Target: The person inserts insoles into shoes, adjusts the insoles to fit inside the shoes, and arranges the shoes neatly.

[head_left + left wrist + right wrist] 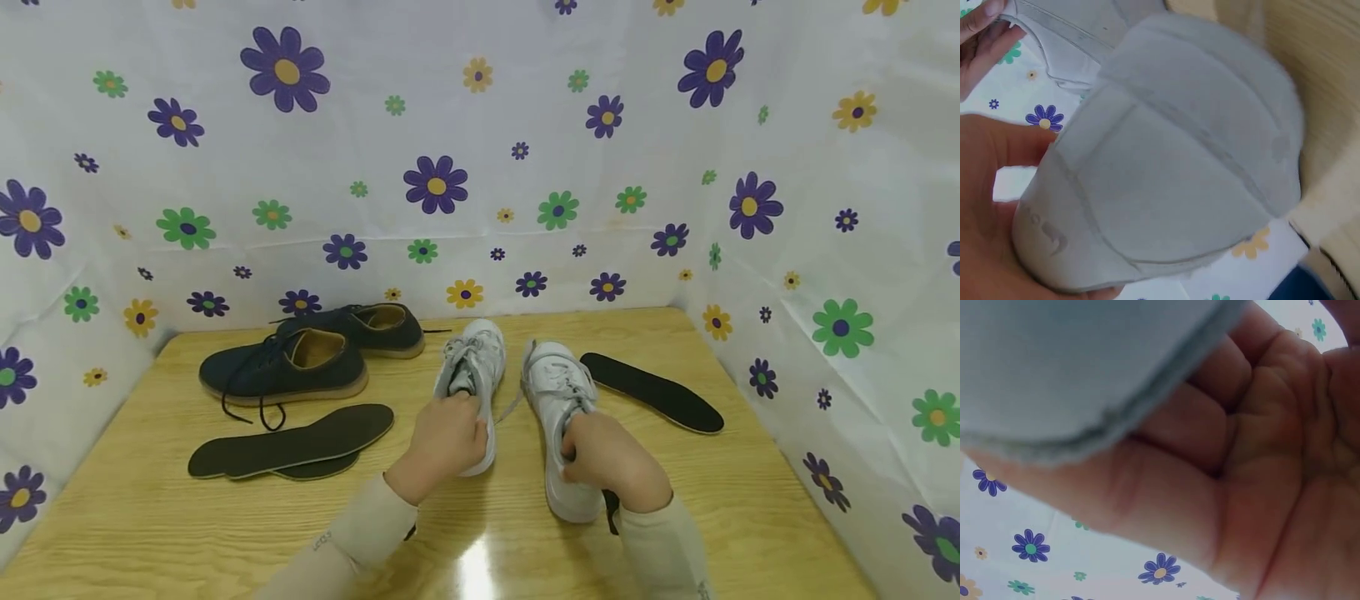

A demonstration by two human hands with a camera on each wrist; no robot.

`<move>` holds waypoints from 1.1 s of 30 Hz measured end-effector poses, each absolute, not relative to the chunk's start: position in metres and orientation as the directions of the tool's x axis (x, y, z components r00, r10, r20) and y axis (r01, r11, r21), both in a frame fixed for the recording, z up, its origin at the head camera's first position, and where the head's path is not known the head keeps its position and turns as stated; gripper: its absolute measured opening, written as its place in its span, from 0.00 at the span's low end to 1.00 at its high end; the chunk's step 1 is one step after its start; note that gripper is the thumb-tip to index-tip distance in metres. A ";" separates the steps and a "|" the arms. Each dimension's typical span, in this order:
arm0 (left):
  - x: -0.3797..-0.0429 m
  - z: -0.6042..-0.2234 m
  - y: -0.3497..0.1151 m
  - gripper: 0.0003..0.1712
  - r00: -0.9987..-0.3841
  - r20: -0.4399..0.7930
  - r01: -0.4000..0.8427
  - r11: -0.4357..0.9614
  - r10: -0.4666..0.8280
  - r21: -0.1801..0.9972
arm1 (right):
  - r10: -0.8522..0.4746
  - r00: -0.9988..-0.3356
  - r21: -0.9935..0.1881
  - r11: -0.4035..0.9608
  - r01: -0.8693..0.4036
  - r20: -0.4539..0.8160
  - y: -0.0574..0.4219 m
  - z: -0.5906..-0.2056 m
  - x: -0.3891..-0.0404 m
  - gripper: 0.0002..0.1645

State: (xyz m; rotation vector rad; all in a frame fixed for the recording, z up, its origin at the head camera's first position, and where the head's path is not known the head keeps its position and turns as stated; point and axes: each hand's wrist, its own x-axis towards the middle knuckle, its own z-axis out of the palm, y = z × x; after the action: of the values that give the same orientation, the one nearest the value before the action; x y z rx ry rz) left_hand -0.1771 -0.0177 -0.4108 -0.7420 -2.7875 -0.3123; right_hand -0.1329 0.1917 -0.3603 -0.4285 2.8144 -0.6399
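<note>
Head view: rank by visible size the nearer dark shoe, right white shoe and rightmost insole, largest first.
1. Nearer dark shoe and right white shoe: too alike to rank; the right hand hides part of the latter.
2. Rightmost insole.

The left forearm [356,533] slants forward and rightward, the right forearm [663,550] forward and leftward, both in pale sleeves [378,512]. The left grip [448,437], a bare hand, is back up, its thumb on the inner side and its digits curled in a hold. The right grip [617,457], well apart and slightly nearer the body, curls its fingers too; the right wrist view shows its creased palm.
</note>
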 end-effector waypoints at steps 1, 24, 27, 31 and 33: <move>-0.177 -0.412 -0.021 0.10 -0.830 0.287 0.523 0.845 0.478 0.108 | -0.326 -0.933 -0.444 0.866 -0.229 -0.154 0.191 -0.360 -0.134 0.29; -0.147 -0.440 0.038 0.12 -0.747 0.363 0.572 0.817 0.557 -0.077 | -0.347 -0.931 -0.451 0.853 -0.263 -0.115 0.190 -0.364 -0.141 0.33; -0.146 -0.440 0.041 0.12 -0.751 0.381 0.554 0.829 0.539 -0.080 | -0.364 -0.926 -0.463 0.841 -0.281 -0.101 0.190 -0.363 -0.143 0.34; -0.146 -0.440 0.043 0.12 -0.766 0.384 0.532 0.844 0.515 -0.072 | -0.377 -0.923 -0.467 0.832 -0.300 -0.079 0.187 -0.363 -0.146 0.35; -0.145 -0.440 0.043 0.12 -0.780 0.377 0.516 0.854 0.499 -0.061 | -0.392 -0.918 -0.471 0.823 -0.317 -0.068 0.187 -0.364 -0.148 0.35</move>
State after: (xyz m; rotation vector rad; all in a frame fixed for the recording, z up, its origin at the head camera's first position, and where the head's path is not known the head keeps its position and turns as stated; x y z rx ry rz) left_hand -0.1452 0.0429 -0.4397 -0.7546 -2.6459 -0.0642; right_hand -0.1476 0.1868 -0.3638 -0.5566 2.8438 -0.6923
